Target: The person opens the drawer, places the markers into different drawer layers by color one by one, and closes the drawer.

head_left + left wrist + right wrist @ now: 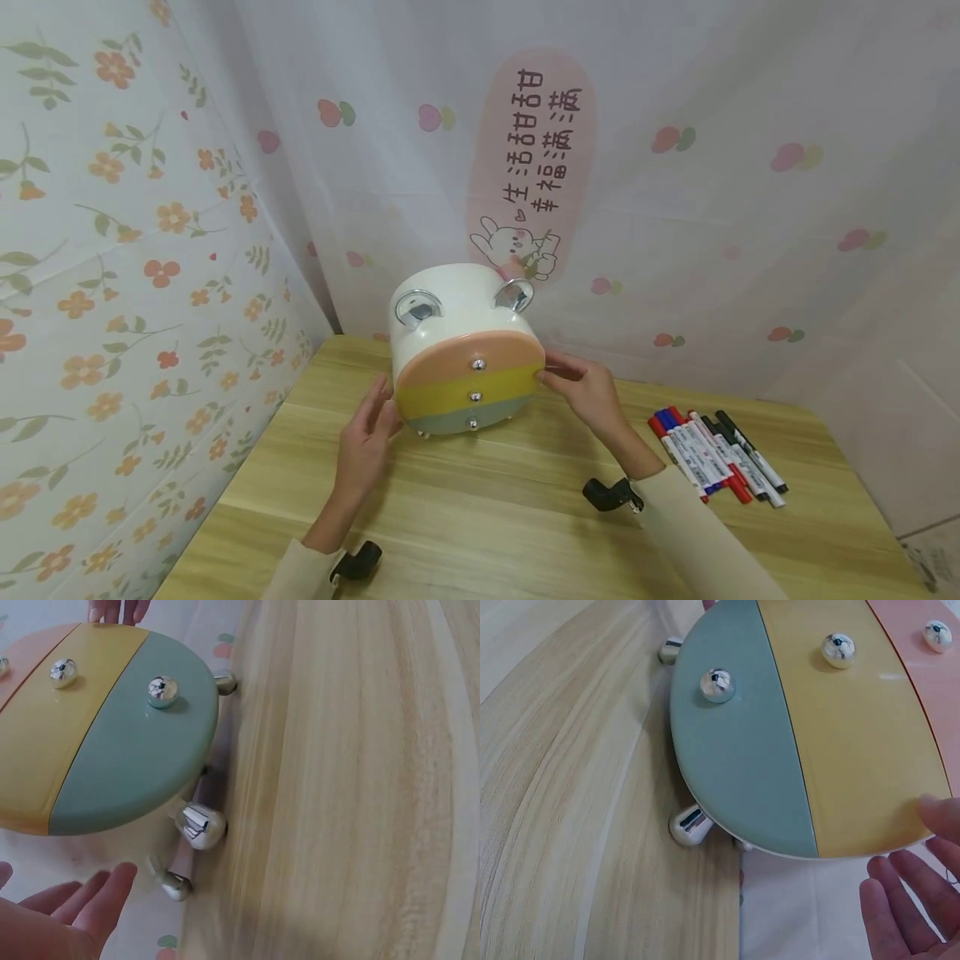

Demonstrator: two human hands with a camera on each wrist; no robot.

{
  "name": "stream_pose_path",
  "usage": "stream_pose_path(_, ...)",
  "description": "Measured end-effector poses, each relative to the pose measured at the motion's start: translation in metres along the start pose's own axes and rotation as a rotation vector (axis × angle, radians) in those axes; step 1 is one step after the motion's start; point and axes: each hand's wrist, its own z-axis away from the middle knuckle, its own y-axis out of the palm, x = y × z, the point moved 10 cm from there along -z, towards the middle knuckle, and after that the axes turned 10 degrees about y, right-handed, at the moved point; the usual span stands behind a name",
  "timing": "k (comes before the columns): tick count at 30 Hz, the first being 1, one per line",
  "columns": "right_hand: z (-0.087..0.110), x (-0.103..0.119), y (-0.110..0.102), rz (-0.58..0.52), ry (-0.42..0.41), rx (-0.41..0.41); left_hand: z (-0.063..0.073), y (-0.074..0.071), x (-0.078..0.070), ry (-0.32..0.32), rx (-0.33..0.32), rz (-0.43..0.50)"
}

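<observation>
A small three-drawer storage box [442, 304] stands upright on the wooden table, with a white body, two silver ring ears and silver feet. Its front has a pink-orange drawer [450, 352], a yellow drawer [855, 742] and a green drawer [142, 742], each with a silver knob. By the box's left side is my left hand [363, 442], its fingers extended; the left wrist view shows them apart from the front. At the right edge, my right hand [588, 396] touches the yellow drawer's front with its thumb, while the other fingers spread loosely beside the box.
Several markers [712, 454] with red, blue and black caps lie in a pile on the right of the table [495, 517]. Behind the box hangs a white printed curtain [675, 208]; a floral curtain [135, 275] covers the left side.
</observation>
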Motion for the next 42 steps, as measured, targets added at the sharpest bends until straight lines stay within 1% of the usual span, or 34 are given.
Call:
stream_pose_path(4, 0.000, 0.000, -0.001, -0.002, 0.003, -0.022, 0.000, 0.002, 0.003, -0.017, 0.013, 0.019)
stream_pose_path(8, 0.000, 0.001, -0.003, 0.005, 0.002, -0.037, 0.000, 0.003, 0.004, -0.032, 0.016, 0.010)
stream_pose_path(15, 0.001, -0.001, -0.009, 0.014, 0.010, -0.052, -0.002, 0.006, 0.002, -0.016, 0.015, 0.002)
stream_pose_path(22, 0.004, 0.000, -0.014, 0.042, -0.015, -0.041, -0.002, 0.009, 0.000, -0.016, 0.027, 0.008)
stream_pose_path(26, 0.006, -0.002, -0.018, 0.056, 0.005, -0.047, -0.002, 0.011, 0.000, -0.021, 0.054, 0.007)
stream_pose_path(32, 0.012, -0.005, -0.024, 0.089, 0.029, -0.046, -0.001, 0.016, -0.002, -0.022, 0.101, 0.033)
stream_pose_path(42, 0.030, -0.008, -0.041, 0.130, 0.008, -0.061, -0.002, 0.030, -0.006, 0.031, 0.175, 0.036)
